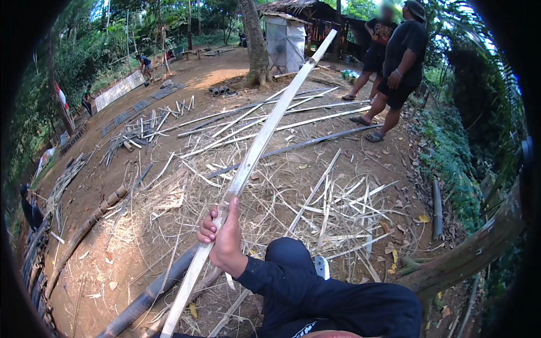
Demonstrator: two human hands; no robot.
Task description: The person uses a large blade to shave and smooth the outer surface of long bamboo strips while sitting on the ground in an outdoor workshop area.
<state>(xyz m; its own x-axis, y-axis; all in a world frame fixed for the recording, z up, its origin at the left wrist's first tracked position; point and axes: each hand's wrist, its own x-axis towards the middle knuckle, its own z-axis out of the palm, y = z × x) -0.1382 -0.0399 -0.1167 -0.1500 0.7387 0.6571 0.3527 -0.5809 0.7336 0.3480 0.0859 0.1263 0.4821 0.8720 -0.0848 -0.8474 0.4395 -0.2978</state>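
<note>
While the one visible hand point(224, 239), side unclear, grips the bamboo slat point(265, 135), hold firm; its long end beyond sways. Other hand unseen.

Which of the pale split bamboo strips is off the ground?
The long pale bamboo strip gripped in the right hand, angled up across the yard; the others lie flat on the dirt.

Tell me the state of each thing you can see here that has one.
right hand: closed around the bamboo strip
bamboo strip: split flat, held slanting upward
dark bamboo pole: whole, lying on ground
split slats: loose, scattered on ground
</note>
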